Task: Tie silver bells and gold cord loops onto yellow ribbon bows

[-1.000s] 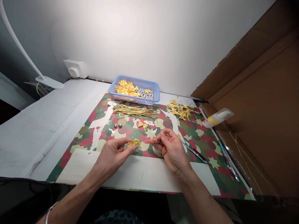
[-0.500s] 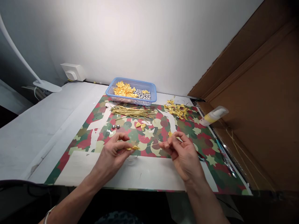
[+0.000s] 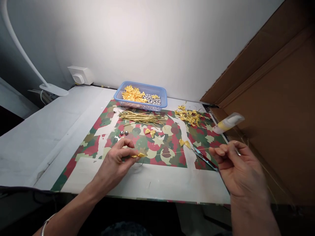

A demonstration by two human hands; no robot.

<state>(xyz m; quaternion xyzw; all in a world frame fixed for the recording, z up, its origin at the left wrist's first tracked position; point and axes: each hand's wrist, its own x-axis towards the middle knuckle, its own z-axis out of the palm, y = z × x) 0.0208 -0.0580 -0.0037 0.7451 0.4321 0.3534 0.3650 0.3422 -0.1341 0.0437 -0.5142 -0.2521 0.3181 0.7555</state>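
My left hand (image 3: 120,159) pinches a small yellow bow (image 3: 140,155) between thumb and fingers, above the table's near part. From the bow a thin thread (image 3: 178,152) runs nearly straight to my right hand (image 3: 237,164), whose fingers are closed on it at the right. A loop of thread hangs below the bow. Two more yellow bows lie on the patterned sheet, one near the middle (image 3: 150,132) and one (image 3: 184,143) beside the tips of the scissors (image 3: 205,159). Two silvery bells (image 3: 124,133) rest beyond my left hand.
A blue basket (image 3: 141,105) at the back holds yellow bows and silvery bells. Gold strips (image 3: 140,118) lie in front of it. Bows with threads (image 3: 188,115), a bottle (image 3: 227,123) and cardboard (image 3: 268,78) are at right. A white lamp (image 3: 22,49) stands left.
My right hand has moved to the right, drawing out a longer stretch of thread and uncovering a bow and the scissors. My left hand keeps its pinch on the bow. The view has shifted slightly.
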